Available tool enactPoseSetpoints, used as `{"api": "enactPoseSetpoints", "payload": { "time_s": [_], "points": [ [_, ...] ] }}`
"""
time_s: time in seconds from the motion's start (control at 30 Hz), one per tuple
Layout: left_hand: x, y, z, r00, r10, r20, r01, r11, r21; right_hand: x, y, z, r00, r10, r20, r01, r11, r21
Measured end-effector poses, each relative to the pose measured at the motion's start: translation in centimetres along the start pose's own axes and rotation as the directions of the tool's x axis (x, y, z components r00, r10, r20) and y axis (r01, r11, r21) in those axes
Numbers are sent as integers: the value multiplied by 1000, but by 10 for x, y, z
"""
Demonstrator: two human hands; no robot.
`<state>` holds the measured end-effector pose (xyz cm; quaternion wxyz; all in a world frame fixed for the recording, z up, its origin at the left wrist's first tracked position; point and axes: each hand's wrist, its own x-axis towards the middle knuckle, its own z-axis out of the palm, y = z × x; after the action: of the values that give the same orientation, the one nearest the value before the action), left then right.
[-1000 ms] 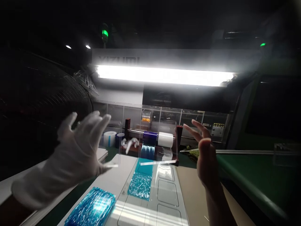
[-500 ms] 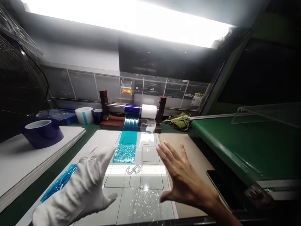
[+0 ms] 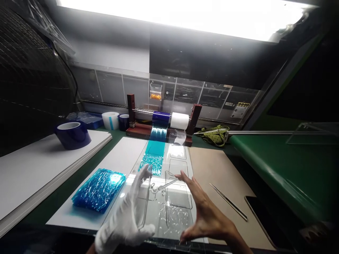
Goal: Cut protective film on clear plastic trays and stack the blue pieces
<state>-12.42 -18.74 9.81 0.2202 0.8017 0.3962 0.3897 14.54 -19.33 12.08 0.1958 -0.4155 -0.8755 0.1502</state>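
Clear thin-edged plastic piece (image 3: 166, 197) in grip of cloth-gloved left hand (image 3: 125, 217); right hand (image 3: 205, 211), grip unclear.

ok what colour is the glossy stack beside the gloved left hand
The glossy stack is blue with whitish glints, clearest in the head view.

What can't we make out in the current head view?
All in the head view:
Clear plastic piece: exact outline; it is see-through against the sheet behind.
Right hand: fingertip contact with that piece; its see-through edges leave this unclear.
Lamp: cut off by top edge.
Label: print too small.
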Motion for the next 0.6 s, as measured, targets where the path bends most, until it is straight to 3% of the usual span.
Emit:
{"api": "enactPoseSetpoints", "payload": {
  "time_s": [0.1,0.23,0.3,0.33,0.37,0.4,0.5,0.6],
  "points": [
    [3,-3,-2,998,-54,37,56,996,-64,-5,4,-12,999,15,-42,-17,999,-49],
    [24,3,-34,974,-50,219,-29,939,342,-6,-4,-48,999,27,-33,-34,962,-270],
    [39,17,-41,968,-46,245,-114,793,598,1,-17,-59,999,15,-32,-26,918,-397],
    [46,26,-41,965,-78,252,-135,675,726,7,-24,-63,999,1,-34,-16,893,-450],
    [53,35,-37,958,-106,265,-163,561,812,13,-31,-64,999,-16,-29,0,869,-494],
    [59,43,-31,954,-107,281,-188,517,835,19,-37,-65,999,-36,-19,21,849,-527],
    [71,57,-15,943,-109,314,-218,511,832,28,-40,-64,996,-85,-19,59,815,-577],
    [68,48,-15,947,-138,290,-168,557,813,17,-18,-61,992,-106,-68,48,820,-570]
  ]
}}
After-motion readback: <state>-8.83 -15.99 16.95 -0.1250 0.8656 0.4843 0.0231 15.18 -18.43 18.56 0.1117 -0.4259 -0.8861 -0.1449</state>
